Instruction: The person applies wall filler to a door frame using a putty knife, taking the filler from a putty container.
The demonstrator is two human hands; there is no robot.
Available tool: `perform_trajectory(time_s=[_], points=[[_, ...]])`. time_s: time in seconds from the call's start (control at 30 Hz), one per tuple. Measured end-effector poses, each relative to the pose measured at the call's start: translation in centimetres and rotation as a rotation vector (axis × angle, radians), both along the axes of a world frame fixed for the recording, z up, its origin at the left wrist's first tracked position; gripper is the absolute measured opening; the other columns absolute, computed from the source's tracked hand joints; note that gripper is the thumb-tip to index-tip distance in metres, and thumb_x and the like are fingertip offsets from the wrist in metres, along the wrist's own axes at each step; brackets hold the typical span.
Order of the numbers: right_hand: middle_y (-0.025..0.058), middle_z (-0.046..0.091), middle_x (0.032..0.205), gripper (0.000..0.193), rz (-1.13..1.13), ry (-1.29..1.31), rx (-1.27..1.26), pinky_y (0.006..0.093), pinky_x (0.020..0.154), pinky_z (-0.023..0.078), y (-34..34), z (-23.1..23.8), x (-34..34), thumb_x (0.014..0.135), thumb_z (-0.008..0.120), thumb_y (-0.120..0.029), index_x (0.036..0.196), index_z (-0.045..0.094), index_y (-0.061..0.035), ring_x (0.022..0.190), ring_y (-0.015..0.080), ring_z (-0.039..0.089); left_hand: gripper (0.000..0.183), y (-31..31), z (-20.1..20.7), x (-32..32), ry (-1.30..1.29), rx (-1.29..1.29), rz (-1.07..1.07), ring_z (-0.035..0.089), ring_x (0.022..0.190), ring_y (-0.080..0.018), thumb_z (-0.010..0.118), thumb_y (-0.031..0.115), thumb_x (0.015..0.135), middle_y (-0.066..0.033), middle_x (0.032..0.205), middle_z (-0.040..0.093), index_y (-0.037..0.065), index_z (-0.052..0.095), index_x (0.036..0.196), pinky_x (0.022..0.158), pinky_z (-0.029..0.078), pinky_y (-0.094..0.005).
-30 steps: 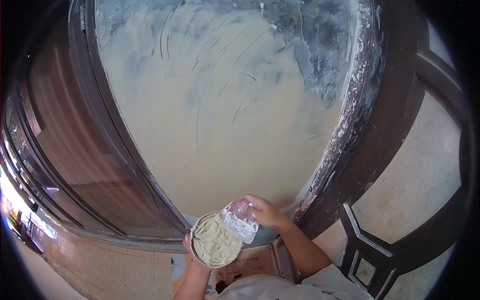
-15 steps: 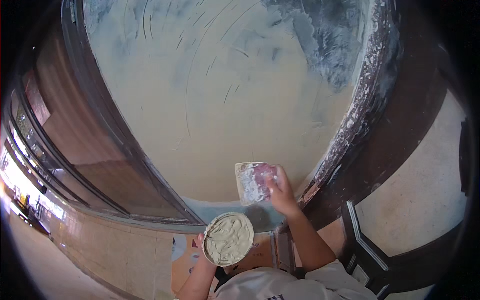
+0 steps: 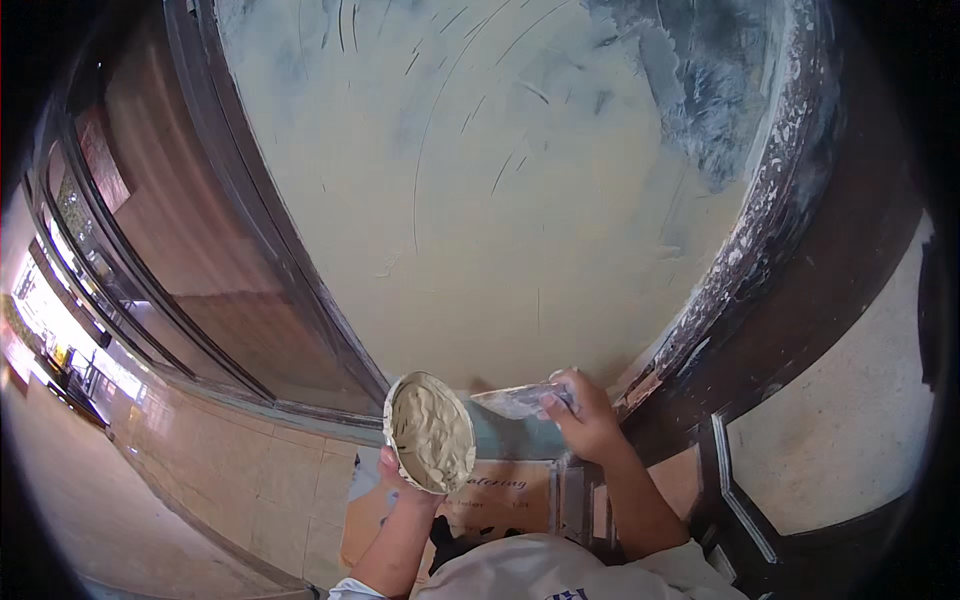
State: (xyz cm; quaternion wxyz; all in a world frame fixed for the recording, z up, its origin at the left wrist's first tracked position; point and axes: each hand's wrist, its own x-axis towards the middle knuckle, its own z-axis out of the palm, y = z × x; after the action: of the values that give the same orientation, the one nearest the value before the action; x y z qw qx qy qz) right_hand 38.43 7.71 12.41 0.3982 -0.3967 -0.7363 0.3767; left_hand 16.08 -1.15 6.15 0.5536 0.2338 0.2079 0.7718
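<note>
My left hand (image 3: pixel 397 472) holds up a round tub of putty (image 3: pixel 437 432), its open top tilted to the right and showing thick, greyish-cream paste with a swirled surface. The fingers of that hand wrap around the tub's lower left side, partly hidden. In my right hand (image 3: pixel 585 420) is a flat putty spreader (image 3: pixel 520 400), smeared white and seen nearly edge-on, its left end close to the tub's rim. Behind both hands rises a wall panel (image 3: pixel 500 280) coated in cream putty, with bluish-grey patches at the upper right and thin dark scratches.
A dark frame strip flecked with white (image 3: pixel 745 240) borders the panel on the right. At left stands a brown framed door (image 3: pixel 240 260). Printed cardboard (image 3: pixel 510 505) lies on the tiled floor (image 3: pixel 255 480) below me. Dark furniture (image 3: pixel 745 490) is at the lower right.
The spreader has come down from the panel and turned from face-on to nearly edge-on. The tub has been raised slightly leftward and tilted to the right. The whole view has shifted a little.
</note>
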Motion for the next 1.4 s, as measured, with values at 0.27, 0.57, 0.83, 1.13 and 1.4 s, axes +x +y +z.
perform_trajectory(time_s=[0.27,0.57,0.83,1.13,1.4], points=[[0.0121,0.068,0.102,0.024,0.213,-0.148,0.3,0.0432,0.088,0.047,-0.8,0.7,-0.3,0.079,0.065,-0.009,0.103,0.067,-0.0054,0.095,0.0324,0.058,0.104,-0.4,0.0,-0.4,0.061,0.205,0.016,0.043,0.134,-0.0345,0.065,0.068,0.072,-0.0143,0.149,0.038,0.011,0.028,0.151,0.108,0.043,-0.0507],[0.0104,0.065,0.114,0.024,0.269,-0.196,0.577,0.0422,0.093,0.047,-1.4,0.2,-2.5,0.077,0.068,-0.011,0.101,0.07,-0.0048,0.107,0.0316,0.055,0.116,-0.7,1.1,-0.9,0.126,0.229,0.037,0.037,0.138,-0.0354,0.071,0.064,0.065,-0.0154,0.153,0.031,0.01,0.02,0.154,0.113,0.037,-0.0509],[0.0082,0.065,0.114,0.033,0.241,-0.251,0.737,0.0417,0.093,0.047,-2.0,0.9,-6.1,0.07,0.073,-0.011,0.103,0.07,-0.0058,0.114,0.0296,0.054,0.117,-1.2,0.3,-4.1,0.08,0.227,-0.073,0.037,0.138,-0.0351,0.072,0.063,0.064,-0.0149,0.153,0.031,0.01,0.019,0.154,0.113,0.037,-0.0509],[0.0077,0.065,0.114,0.033,0.054,-0.136,0.836,0.0406,0.092,0.05,-2.7,0.9,-10.1,0.067,0.072,-0.006,0.1,0.069,-0.0057,0.111,0.0296,0.059,0.119,-0.7,-0.7,-7.1,0.058,0.207,-0.124,0.036,0.139,-0.0338,0.073,0.062,0.062,-0.0156,0.151,0.033,0.009,0.018,0.154,0.113,0.038,-0.0498],[0.0115,0.07,0.093,0.018,-0.141,0.062,0.442,0.0356,0.079,0.053,-4.0,-1.2,-11.3,0.084,0.069,-0.009,0.102,0.066,-0.0056,0.086,0.0272,0.067,0.106,-0.4,-3.0,-9.2,0.063,0.106,-0.379,0.044,0.133,-0.0332,0.067,0.067,0.07,-0.0158,0.15,0.037,0.01,0.028,0.151,0.106,0.044,-0.0494]])
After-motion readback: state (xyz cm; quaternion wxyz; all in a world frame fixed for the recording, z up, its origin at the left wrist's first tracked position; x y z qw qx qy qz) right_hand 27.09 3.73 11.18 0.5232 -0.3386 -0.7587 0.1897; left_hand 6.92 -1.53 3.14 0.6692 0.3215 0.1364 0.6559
